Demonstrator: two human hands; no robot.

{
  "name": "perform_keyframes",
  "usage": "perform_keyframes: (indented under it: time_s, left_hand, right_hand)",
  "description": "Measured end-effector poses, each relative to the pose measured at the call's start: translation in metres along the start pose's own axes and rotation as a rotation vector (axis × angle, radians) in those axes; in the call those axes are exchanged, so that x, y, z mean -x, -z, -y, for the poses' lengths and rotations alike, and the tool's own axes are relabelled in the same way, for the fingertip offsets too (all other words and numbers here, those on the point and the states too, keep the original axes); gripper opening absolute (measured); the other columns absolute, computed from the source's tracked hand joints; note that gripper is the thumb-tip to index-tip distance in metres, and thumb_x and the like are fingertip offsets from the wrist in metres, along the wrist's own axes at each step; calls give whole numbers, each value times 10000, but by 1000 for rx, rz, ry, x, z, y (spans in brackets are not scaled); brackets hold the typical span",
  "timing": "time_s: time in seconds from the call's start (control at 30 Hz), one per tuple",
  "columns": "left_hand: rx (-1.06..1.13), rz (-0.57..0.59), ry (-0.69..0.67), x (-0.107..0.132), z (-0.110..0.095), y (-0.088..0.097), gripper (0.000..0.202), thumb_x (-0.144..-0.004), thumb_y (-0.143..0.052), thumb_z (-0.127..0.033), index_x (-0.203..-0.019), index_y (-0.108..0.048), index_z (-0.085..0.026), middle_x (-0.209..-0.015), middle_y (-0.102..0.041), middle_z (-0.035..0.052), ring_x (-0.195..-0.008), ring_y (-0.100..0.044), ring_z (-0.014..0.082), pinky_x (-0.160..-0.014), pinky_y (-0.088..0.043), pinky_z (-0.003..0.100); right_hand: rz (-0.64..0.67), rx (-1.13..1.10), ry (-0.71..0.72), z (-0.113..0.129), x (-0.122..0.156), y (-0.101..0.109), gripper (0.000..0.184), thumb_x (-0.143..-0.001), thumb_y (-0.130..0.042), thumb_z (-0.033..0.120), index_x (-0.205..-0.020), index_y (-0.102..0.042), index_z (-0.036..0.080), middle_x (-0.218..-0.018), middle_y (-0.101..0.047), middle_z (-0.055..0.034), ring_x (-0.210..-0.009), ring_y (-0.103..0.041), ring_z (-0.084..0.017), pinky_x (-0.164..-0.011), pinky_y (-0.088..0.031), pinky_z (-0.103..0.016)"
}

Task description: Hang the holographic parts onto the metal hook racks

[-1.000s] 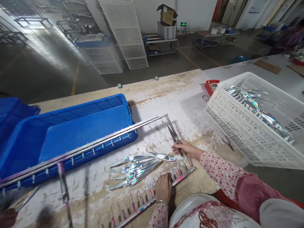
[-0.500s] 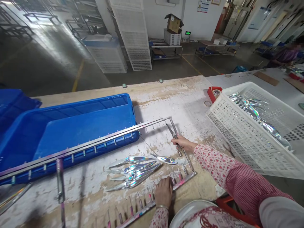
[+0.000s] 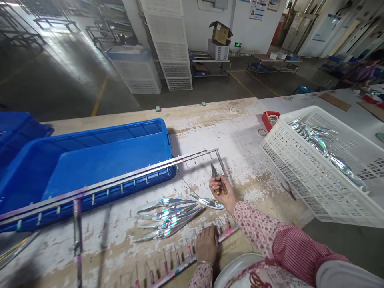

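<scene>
Pliers [image 3: 215,173] gripped in right hand [image 3: 221,191], fingers wrapped round the handles, nose pointing away toward the short end bar of the metal rack frame [image 3: 222,163]. Sitting just above the table [image 3: 240,136], right by that hooked corner of the frame. Left hand [image 3: 207,245] palm down and pressing flat on the near rail of the frame [image 3: 180,262], fingers loosely curled over it, nothing grabbed. Pile of shiny iridescent leaf-shaped pieces [image 3: 171,214] lying on the table between the 2 rails, just left of the right hand. Blue tray [image 3: 90,164] behind the far rail, touching it or close to it, hard to tell. White perforated basket [image 3: 315,172] off to the right with more of the same shiny pieces inside, plus a little red tape holder [image 3: 269,118] beside it.
</scene>
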State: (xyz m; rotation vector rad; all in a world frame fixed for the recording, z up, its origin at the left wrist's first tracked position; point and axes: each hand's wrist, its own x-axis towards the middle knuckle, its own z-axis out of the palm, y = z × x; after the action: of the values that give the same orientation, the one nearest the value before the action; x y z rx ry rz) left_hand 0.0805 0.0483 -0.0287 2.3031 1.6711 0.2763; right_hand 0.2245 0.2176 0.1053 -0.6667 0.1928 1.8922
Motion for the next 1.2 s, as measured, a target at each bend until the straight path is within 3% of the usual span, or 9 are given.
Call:
perform_keyframes:
  time_s: [0.13,0.3,0.43,0.63,0.77,0.87,1.0,1.1,1.2]
  left_hand:
    - [-3,-25,-5,-1,2,-2,292,-899,-442,-161,-1105,-644,-198,-986,-672,67,-922,-593,216,-804,-399,345]
    - [-14,-51,-31,-1,4,-5,275,-895,-464,-161,-1100,-644,-192,-999,-669,65,-935,-587,212,-826,-391,340]
    - [-20,-47,-28,0,5,-7,274,-888,-471,-159,-1098,-642,-197,-992,-669,60,-929,-580,216,-831,-384,347]
    - [-11,-48,-13,1,3,-7,281,-883,-467,-157,-1107,-634,-192,-984,-665,62,-932,-566,223,-828,-373,359]
    - [-1,-57,16,0,1,-7,280,-862,-482,-133,-1083,-641,-196,-967,-664,63,-924,-568,225,-830,-373,366]
    - [3,-62,19,0,1,-6,279,-855,-493,-126,-1075,-646,-203,-955,-659,58,-916,-574,223,-828,-382,362]
    - [5,-36,-7,1,1,-4,271,-880,-485,-148,-1096,-641,-200,-964,-657,57,-925,-575,219,-826,-383,355]
    - [14,-13,-4,3,0,-4,266,-880,-488,-148,-1095,-637,-195,-970,-656,55,-919,-571,215,-816,-376,350]
    - [6,-3,9,2,-1,-4,254,-869,-497,-145,-1070,-644,-192,-936,-653,52,-895,-566,215,-797,-366,347]
  right_hand:
    - [-44,164,-108,-17,4,19,201,-809,-625,307,-747,-480,182,-832,-560,-33,-640,-494,-93,-546,-426,-213]
    - [-288,853,21,3,-5,23,215,-652,-680,166,-854,-608,182,-832,-596,-1,-675,-520,-111,-631,-436,-253]
    - [-350,1248,82,19,-13,19,189,-667,-602,147,-846,-651,185,-772,-561,16,-649,-457,-107,-617,-372,-243]
    - [-350,1488,190,20,-25,12,213,-668,-590,168,-867,-668,171,-870,-633,-29,-834,-542,-163,-748,-388,-276]
    - [-312,1565,213,19,-32,10,59,-704,-597,182,-759,-610,165,-730,-587,-9,-729,-513,-133,-651,-356,-243]
    - [-279,1368,174,15,-35,9,117,-726,-636,245,-715,-545,174,-652,-521,18,-628,-469,-107,-567,-327,-221]
    - [-38,565,-78,3,-30,1,220,-789,-636,350,-749,-499,181,-729,-540,-8,-592,-471,-97,-512,-371,-216]
    - [144,40,-83,-17,-15,-4,209,-828,-617,329,-758,-473,195,-814,-556,-26,-641,-494,-91,-528,-424,-204]
    - [205,-101,-69,-41,3,1,172,-832,-607,302,-775,-481,200,-865,-571,-29,-677,-511,-87,-558,-457,-193]
